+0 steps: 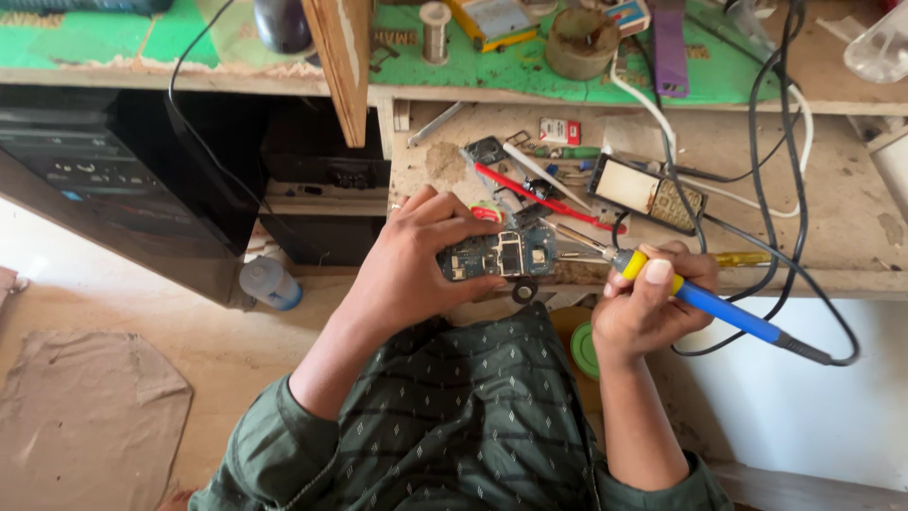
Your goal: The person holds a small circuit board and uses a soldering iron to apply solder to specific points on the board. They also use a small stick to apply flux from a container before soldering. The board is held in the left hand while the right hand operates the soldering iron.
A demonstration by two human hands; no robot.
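Observation:
My left hand [416, 260] grips a small blue circuit board [499, 254], held flat in front of my chest near the bench's front edge. My right hand [651, 301] holds a soldering iron [705, 301] with a blue handle and yellow collar. Its metal tip [577, 238] points left and reaches the right edge of the board. The iron's black cable [832, 355] loops off to the right and back up over the bench.
A worn wooden bench [851, 218] carries a red-handled tool [539, 194], a phone part with keypad [648, 192], a yellow screwdriver [742, 257] and tangled cables. A green-topped shelf [530, 66] behind holds a solder spool and a tape roll. A plastic bottle [271, 282] stands on the floor.

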